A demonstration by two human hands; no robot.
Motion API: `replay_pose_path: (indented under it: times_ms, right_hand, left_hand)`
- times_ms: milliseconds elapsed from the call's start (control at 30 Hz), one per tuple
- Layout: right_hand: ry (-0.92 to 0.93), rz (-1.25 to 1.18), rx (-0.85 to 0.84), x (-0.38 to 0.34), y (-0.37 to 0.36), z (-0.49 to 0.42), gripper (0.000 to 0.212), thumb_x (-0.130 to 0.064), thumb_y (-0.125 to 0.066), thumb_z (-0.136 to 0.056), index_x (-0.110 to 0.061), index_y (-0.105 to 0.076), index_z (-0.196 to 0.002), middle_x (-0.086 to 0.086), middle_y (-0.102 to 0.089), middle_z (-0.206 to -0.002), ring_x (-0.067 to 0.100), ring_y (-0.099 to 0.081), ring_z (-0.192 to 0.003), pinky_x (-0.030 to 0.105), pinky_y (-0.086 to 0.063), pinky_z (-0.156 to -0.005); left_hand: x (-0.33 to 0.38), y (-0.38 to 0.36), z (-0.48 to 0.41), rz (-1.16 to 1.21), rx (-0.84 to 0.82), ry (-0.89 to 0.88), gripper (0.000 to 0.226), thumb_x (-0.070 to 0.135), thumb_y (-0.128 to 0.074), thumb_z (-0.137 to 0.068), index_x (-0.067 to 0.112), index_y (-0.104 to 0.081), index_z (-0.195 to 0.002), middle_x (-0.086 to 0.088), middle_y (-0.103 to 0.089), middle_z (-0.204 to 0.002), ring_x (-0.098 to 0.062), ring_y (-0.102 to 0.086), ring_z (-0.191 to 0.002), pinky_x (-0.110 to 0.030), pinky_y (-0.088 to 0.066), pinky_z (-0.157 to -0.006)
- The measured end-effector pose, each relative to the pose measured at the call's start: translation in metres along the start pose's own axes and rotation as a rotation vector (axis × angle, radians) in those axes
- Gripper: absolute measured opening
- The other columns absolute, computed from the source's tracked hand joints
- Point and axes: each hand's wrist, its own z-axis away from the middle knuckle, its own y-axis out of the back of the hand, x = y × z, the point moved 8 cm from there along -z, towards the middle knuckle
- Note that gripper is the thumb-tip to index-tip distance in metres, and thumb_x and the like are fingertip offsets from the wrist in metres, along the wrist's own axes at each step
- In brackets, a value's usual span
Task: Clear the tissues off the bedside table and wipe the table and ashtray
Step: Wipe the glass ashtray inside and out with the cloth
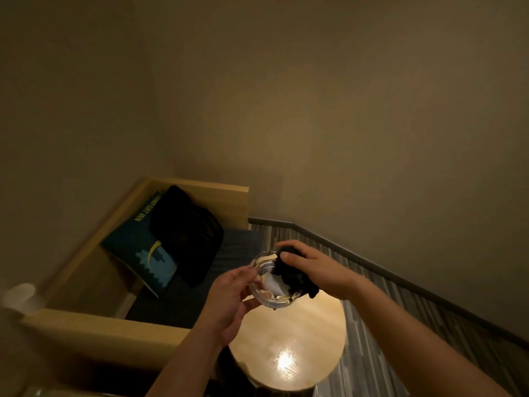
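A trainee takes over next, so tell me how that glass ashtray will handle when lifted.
The ashtray looks like thick glass, so probably rigid and heavy for its size. Its glossy walls may be slippery; the left hand grips its edge. Held above the table, it could chip if dropped.

Our left hand (229, 299) and right hand (310, 266) meet above the far edge of the round counter (300, 333); its glossy top lies open toward us. A wooden bench frame (114, 325) hems the left, bag (189, 242) and cushion (133, 245) inside; the wall (372, 138) stands behind.
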Motion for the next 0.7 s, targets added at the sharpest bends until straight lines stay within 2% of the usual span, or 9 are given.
replay_pose_path:
  times_ms: [67, 133, 200, 333, 433, 567, 633, 700]
  right_hand:
    - [0.02, -0.02, 0.053, -0.002, 0.0, -0.001, 0.028, -0.043, -0.056, -0.102, -0.034, -0.059, -0.128, 0.003, -0.064, -0.122, 0.022, -0.067, -0.11, 0.039, -0.061, -0.092]
    - [0.04, -0.052, 0.108, -0.004, -0.002, -0.002, 0.026, -0.042, -0.053, -0.103, -0.029, -0.059, -0.125, 0.004, -0.067, -0.118, 0.022, -0.068, -0.107, 0.039, -0.061, -0.092]
    - [0.041, -0.06, 0.176, -0.001, -0.003, -0.002, 0.027, -0.043, -0.051, -0.104, -0.027, -0.058, -0.124, 0.005, -0.067, -0.117, 0.023, -0.068, -0.106, 0.043, -0.061, -0.092]
    - [0.03, -0.115, 0.323, 0.009, -0.007, 0.002, 0.028, -0.049, -0.049, -0.103, -0.028, -0.057, -0.119, 0.006, -0.066, -0.115, 0.027, -0.066, -0.106, 0.05, -0.062, -0.089]
    - [0.026, -0.167, 0.424, 0.015, -0.011, 0.009, 0.027, -0.047, -0.046, -0.104, -0.029, -0.055, -0.121, 0.002, -0.065, -0.114, 0.022, -0.065, -0.104, 0.04, -0.064, -0.08]
    - [0.052, -0.236, 0.52, 0.024, -0.021, 0.019, 0.019, -0.044, -0.046, -0.105, -0.031, -0.056, -0.117, -0.004, -0.065, -0.11, 0.021, -0.068, -0.101, 0.042, -0.066, -0.073]
    - [0.053, -0.269, 0.564, 0.03, -0.028, 0.023, 0.02, -0.043, -0.044, -0.106, -0.033, -0.053, -0.12, -0.006, -0.064, -0.112, 0.019, -0.067, -0.102, 0.032, -0.065, -0.069]
    - [0.056, -0.315, 0.597, 0.035, -0.034, 0.026, 0.022, -0.043, -0.043, -0.107, -0.033, -0.051, -0.125, -0.008, -0.063, -0.116, 0.015, -0.065, -0.105, 0.026, -0.062, -0.071]
  left_hand:
    - [0.0, 0.004, -0.002, 0.026, 0.037, -0.002, 0.018, 0.011, -0.062, -0.098, 0.002, -0.073, -0.087, -0.016, -0.076, -0.1, -0.027, -0.072, -0.092, -0.046, -0.058, -0.083]
    - [-0.001, 0.005, -0.003, 0.015, 0.073, -0.004, 0.019, 0.012, -0.062, -0.1, -0.001, -0.075, -0.098, -0.016, -0.078, -0.106, -0.03, -0.073, -0.099, -0.048, -0.059, -0.088]
    - [-0.004, 0.007, -0.004, -0.013, 0.112, -0.018, 0.019, 0.012, -0.061, -0.101, 0.001, -0.076, -0.104, -0.016, -0.078, -0.108, -0.031, -0.073, -0.103, -0.045, -0.06, -0.086]
    - [-0.008, 0.008, -0.003, -0.006, 0.216, -0.023, 0.021, 0.013, -0.059, -0.103, 0.006, -0.078, -0.103, -0.015, -0.079, -0.102, -0.03, -0.074, -0.099, -0.041, -0.06, -0.079]
    - [-0.012, 0.009, 0.002, -0.017, 0.314, -0.024, 0.02, 0.014, -0.058, -0.103, 0.009, -0.077, -0.104, -0.013, -0.08, -0.095, -0.029, -0.075, -0.093, -0.043, -0.062, -0.08]
    - [-0.01, 0.005, 0.012, -0.043, 0.416, -0.057, 0.02, 0.013, -0.059, -0.103, 0.019, -0.075, -0.093, -0.007, -0.078, -0.091, -0.024, -0.074, -0.09, -0.044, -0.062, -0.086]
    - [-0.007, 0.002, 0.018, -0.026, 0.456, -0.09, 0.023, 0.013, -0.058, -0.103, 0.023, -0.073, -0.089, -0.003, -0.076, -0.087, -0.021, -0.073, -0.087, -0.04, -0.06, -0.082]
    - [-0.009, -0.003, 0.021, -0.036, 0.472, -0.113, 0.018, 0.015, -0.057, -0.104, 0.018, -0.074, -0.099, -0.003, -0.076, -0.091, -0.019, -0.074, -0.088, -0.036, -0.061, -0.08]
